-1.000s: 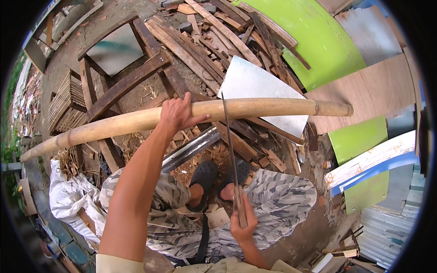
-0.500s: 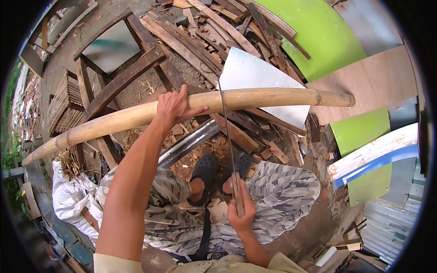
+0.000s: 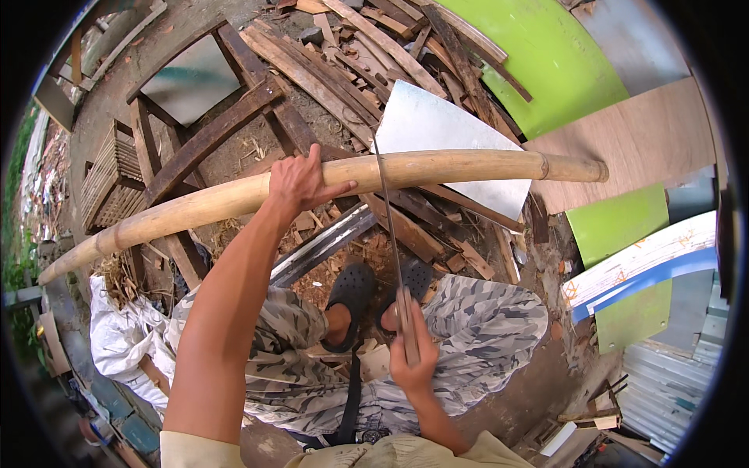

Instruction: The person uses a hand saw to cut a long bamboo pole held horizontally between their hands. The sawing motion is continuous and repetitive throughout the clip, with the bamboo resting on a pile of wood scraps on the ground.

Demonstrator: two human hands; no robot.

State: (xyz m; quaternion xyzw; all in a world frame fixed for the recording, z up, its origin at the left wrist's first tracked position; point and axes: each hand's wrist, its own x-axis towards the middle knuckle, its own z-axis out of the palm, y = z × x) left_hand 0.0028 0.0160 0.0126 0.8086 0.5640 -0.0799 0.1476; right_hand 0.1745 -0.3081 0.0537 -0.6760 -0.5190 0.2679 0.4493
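A long, pale bamboo pole (image 3: 449, 166) lies across my view, its left end nearer to me. My left hand (image 3: 298, 185) rests over the pole left of its middle, fingers wrapped on the far side and thumb stretched rightward along it. Just right of that thumb, a handsaw (image 3: 392, 226) crosses the bamboo, its thin blade seen edge-on with the tip past the far side. My right hand (image 3: 415, 355) grips the saw's wooden handle above my lap. How deep the blade sits in the bamboo is hard to make out.
A dark wooden frame (image 3: 211, 144) stands under the pole at left. Scrap lumber (image 3: 320, 74) is piled beyond, beside a white sheet (image 3: 437, 129). Green panels (image 3: 546, 70) and a plywood board (image 3: 624, 140) lie at right. A white sack (image 3: 121, 335) sits at lower left.
My right hand and the saw handle have shifted slightly forward, toward the bamboo pole. The left hand and the pole stay in place.
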